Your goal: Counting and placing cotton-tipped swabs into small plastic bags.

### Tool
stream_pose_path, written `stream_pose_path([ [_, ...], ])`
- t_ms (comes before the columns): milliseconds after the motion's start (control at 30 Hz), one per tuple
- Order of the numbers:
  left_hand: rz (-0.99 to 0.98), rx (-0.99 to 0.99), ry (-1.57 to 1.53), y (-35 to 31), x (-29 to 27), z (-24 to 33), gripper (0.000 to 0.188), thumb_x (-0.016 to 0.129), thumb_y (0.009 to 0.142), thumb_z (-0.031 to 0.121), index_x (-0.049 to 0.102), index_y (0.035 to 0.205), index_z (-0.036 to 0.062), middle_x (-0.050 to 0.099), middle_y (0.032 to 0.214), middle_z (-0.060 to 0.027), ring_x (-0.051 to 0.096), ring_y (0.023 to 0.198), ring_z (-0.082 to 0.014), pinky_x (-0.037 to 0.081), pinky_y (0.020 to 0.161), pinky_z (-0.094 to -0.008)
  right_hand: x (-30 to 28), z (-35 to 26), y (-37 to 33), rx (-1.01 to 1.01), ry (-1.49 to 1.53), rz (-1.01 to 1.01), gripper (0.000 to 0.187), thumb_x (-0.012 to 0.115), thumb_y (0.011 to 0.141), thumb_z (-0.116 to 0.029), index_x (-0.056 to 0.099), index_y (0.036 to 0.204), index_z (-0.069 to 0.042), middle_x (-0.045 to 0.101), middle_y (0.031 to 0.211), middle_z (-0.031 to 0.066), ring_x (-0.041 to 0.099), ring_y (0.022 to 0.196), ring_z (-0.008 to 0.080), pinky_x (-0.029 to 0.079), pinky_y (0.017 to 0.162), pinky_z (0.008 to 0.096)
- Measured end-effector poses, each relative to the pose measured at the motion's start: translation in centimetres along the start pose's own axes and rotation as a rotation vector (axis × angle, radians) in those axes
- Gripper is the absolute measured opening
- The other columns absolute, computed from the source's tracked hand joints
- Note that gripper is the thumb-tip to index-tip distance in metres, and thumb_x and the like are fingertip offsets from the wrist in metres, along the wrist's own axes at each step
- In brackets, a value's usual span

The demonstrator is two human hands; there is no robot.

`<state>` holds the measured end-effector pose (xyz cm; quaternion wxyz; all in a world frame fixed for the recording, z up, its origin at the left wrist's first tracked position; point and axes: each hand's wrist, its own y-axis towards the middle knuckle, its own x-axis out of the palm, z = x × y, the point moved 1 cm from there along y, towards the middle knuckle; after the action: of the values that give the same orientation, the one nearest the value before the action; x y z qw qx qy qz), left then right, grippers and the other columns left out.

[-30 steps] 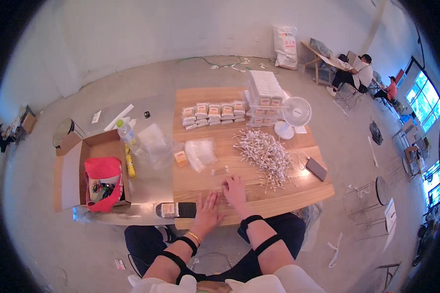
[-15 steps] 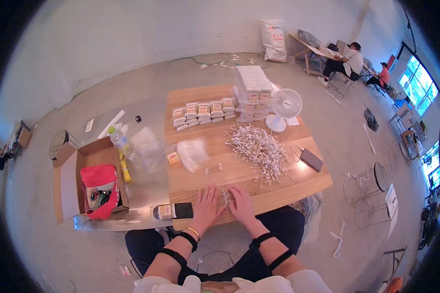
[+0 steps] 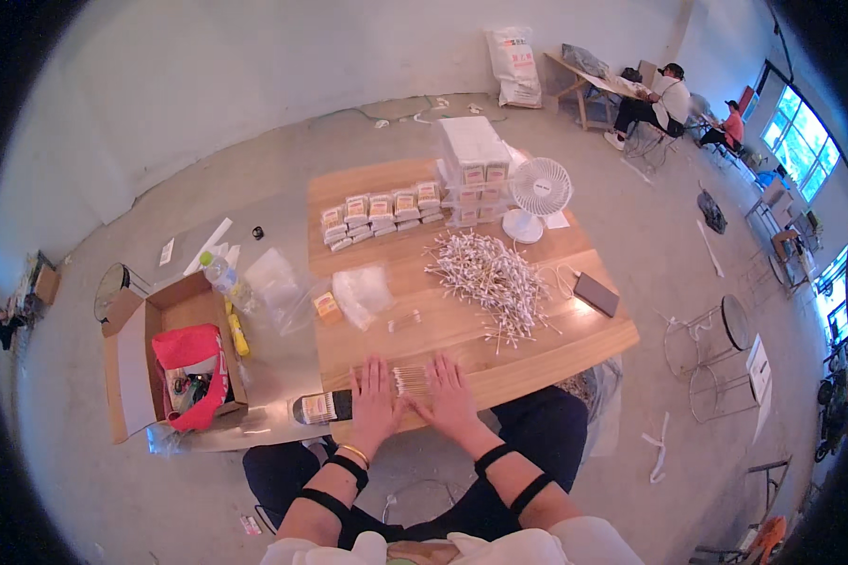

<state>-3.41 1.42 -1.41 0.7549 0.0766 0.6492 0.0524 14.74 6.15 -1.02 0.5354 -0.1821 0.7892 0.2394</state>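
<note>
A row of cotton swabs (image 3: 411, 379) lies side by side on the wooden table near its front edge. My left hand (image 3: 375, 407) rests flat at the row's left end, and my right hand (image 3: 450, 400) lies at its right end. Both have their fingers stretched out, and the thumbs come close together below the row. Beside my left hand, a pack of swabs (image 3: 318, 408) sits on a dark holder. A few loose swabs (image 3: 405, 322) lie farther up, and a large heap of swabs (image 3: 490, 282) spreads to the right.
Bagged swab packs (image 3: 381, 207) line the back, beside stacked clear boxes (image 3: 473, 160) and a white fan (image 3: 541, 188). Plastic bags (image 3: 362, 294), an orange card (image 3: 327, 306) and a dark power bank (image 3: 596, 294) lie around. A cardboard box (image 3: 172, 299) stands left; two people sit far right.
My hands have moved apart, the left one leftward, uncovering more of the swab row between them. The whole view has shifted slightly.
</note>
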Motion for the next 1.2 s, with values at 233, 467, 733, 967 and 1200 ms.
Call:
stream_pose_path([
  [233,-0.091,-0.006,-0.138,-0.1,-0.3,0.8,0.094,0.042,0.102,0.062,0.023,0.159,-0.0102,0.023,0.168,-0.0264,0.013,0.159,-0.0373,0.003,0.127,-0.0599,0.9,-1.1,0.6,-0.044,0.002,-0.044,0.082,0.055,0.097,-0.043,0.029,0.158,0.007,0.024,0.167,0.0270,0.019,0.157,0.0398,0.015,0.128,0.0528],
  [467,-0.092,0.039,-0.152,-2.2,-0.9,0.6,0.093,0.047,0.101,0.059,0.022,0.160,-0.0083,0.021,0.168,-0.0269,0.015,0.159,-0.0380,0.006,0.128,-0.0578,0.9,-1.2,0.6,-0.055,-0.024,-0.023,0.081,0.056,0.099,-0.043,0.028,0.159,0.005,0.025,0.167,0.0263,0.020,0.157,0.0396,0.015,0.128,0.0528],
  [733,0.028,0.015,-0.421,-4.8,-1.9,0.0,0.067,0.074,0.091,0.028,0.046,0.146,0.0033,0.037,0.160,-0.0234,0.030,0.153,-0.0416,0.022,0.126,-0.0561,0.9,-1.4,0.6,-0.054,-0.050,-0.004,0.081,0.054,0.100,-0.046,0.030,0.159,0.004,0.026,0.166,0.0257,0.023,0.156,0.0388,0.016,0.128,0.0519],
  [967,0.091,0.028,-0.410,-4.8,-1.4,0.0,0.057,0.078,0.086,0.023,0.056,0.135,0.0058,0.042,0.156,-0.0219,0.035,0.149,-0.0425,0.026,0.125,-0.0561,0.8,-1.4,0.5,-0.049,-0.008,0.023,0.081,0.057,0.098,-0.044,0.031,0.158,0.004,0.027,0.166,0.0270,0.023,0.156,0.0395,0.016,0.128,0.0523],
  [1200,0.073,0.029,-0.401,-4.7,-1.7,0.1,0.057,0.077,0.087,0.026,0.056,0.136,0.0041,0.043,0.154,-0.0224,0.037,0.148,-0.0416,0.027,0.124,-0.0561,0.8,-1.3,0.6,-0.035,-0.025,-0.014,0.083,0.055,0.099,-0.045,0.027,0.160,0.002,0.023,0.168,0.0250,0.019,0.158,0.0375,0.014,0.129,0.0511],
])
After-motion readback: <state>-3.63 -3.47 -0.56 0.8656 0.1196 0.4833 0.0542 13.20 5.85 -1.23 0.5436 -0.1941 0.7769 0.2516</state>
